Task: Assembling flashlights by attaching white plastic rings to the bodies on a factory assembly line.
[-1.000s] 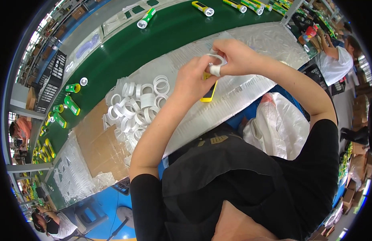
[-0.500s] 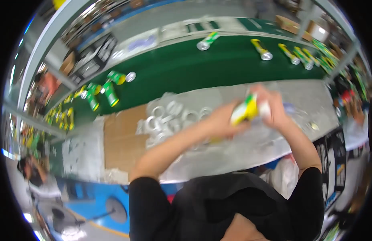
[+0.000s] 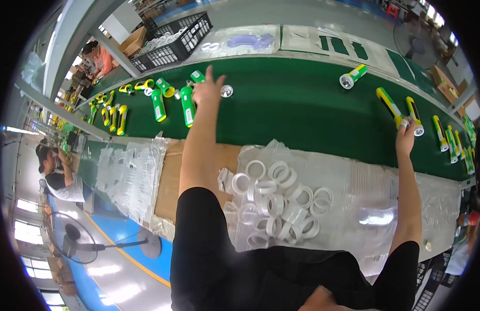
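The right hand [image 3: 405, 138] has its fingers closed on the head end of a yellow-and-black plastic flashlight [image 3: 389, 105], which slants across the long green surface [image 3: 292, 106] close to its near edge. The left hand [image 3: 206, 92] is open, thumb and index finger spread, over a green cylindrical flashlight body [image 3: 187, 110]; whether it touches this cannot be told. A round silver reflector [image 3: 226, 91] lies just right of that hand. Between the reflector and a green-and-white flashlight [image 3: 360, 72] near the far edge runs a wide stretch of green surface, giving sideways room. Room is tighter beside the right hand, where a second yellow-and-black flashlight [image 3: 413, 110] lies close by, with more grouped farther right. To the left, green and yellow bodies crowd together. Nearer the person, the worktop [image 3: 348, 181], covered in clear plastic sheeting, carries a loose pile of white rings [image 3: 273, 205] between the forearms, beside a brown cardboard sheet [image 3: 170, 179]. Beyond the green surface's far edge, at left, stands a black plastic crate [image 3: 172, 52].
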`<action>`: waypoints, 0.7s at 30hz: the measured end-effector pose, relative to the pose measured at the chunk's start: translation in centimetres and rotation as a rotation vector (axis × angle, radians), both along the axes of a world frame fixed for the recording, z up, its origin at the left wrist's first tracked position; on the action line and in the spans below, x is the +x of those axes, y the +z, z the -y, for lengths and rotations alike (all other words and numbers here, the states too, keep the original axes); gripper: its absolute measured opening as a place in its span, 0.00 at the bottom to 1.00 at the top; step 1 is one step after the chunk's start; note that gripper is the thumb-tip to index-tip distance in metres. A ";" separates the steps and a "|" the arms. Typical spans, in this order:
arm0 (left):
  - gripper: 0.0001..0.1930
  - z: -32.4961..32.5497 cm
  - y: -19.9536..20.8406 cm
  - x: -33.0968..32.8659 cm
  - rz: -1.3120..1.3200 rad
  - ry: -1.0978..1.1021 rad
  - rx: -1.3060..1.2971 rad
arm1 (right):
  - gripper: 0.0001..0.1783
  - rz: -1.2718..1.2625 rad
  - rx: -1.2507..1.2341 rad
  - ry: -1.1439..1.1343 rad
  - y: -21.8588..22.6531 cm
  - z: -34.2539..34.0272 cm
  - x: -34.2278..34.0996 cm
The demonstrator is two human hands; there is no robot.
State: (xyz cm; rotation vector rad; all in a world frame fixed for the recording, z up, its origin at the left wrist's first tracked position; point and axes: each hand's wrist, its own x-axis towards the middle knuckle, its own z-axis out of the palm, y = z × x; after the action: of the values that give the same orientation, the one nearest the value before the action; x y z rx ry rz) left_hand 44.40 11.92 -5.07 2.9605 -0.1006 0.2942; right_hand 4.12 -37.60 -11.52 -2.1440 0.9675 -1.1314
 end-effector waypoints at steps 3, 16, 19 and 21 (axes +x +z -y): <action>0.28 -4.8 -3.9 4.9 -0.064 -0.058 0.013 | 0.23 -0.548 -0.218 -0.112 1.9 -2.8 1.0; 0.18 6.9 7.4 -26.2 -0.574 -1.472 -0.722 | 0.40 -0.268 -0.575 0.866 16.5 -23.4 -1.8; 0.20 6.6 8.6 -33.5 -0.833 -1.560 -0.642 | 0.46 -0.768 0.209 1.149 18.3 -26.1 -5.8; 0.24 6.1 8.6 -36.8 -1.005 -1.490 -0.750 | 0.48 -0.638 0.223 1.173 15.5 -25.8 -9.3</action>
State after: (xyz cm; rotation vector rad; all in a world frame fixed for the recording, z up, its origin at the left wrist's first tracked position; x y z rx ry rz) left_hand 7.60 5.79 3.50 1.3712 -1.4408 -1.0167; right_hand -5.18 -11.78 3.95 -2.2890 -0.0778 0.2202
